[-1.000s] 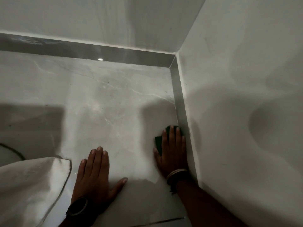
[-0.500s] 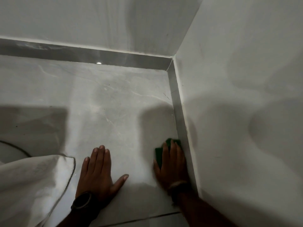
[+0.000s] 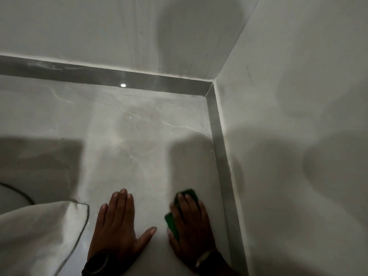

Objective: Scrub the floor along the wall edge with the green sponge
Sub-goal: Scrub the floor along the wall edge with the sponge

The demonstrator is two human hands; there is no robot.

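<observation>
The green sponge (image 3: pixel 191 195) lies flat on the pale marble floor (image 3: pixel 139 140), a little left of the grey skirting strip (image 3: pixel 223 168) along the right wall (image 3: pixel 298 136). My right hand (image 3: pixel 189 226) presses down on top of it, so only its far end and left edge show. Flat on the floor to the left rests my left hand (image 3: pixel 117 224), fingers spread, holding nothing; a dark watch is on that wrist.
A white cloth (image 3: pixel 39 236) with a dark hem lies at the lower left, close to my left hand. The back wall (image 3: pixel 119 26) and its grey skirting meet the right wall in a corner (image 3: pixel 212 84) ahead. Dark shadows fall across the floor.
My right hand has drawn the sponge back toward me along the right skirting, away from the corner. My left hand stays planted on the floor.
</observation>
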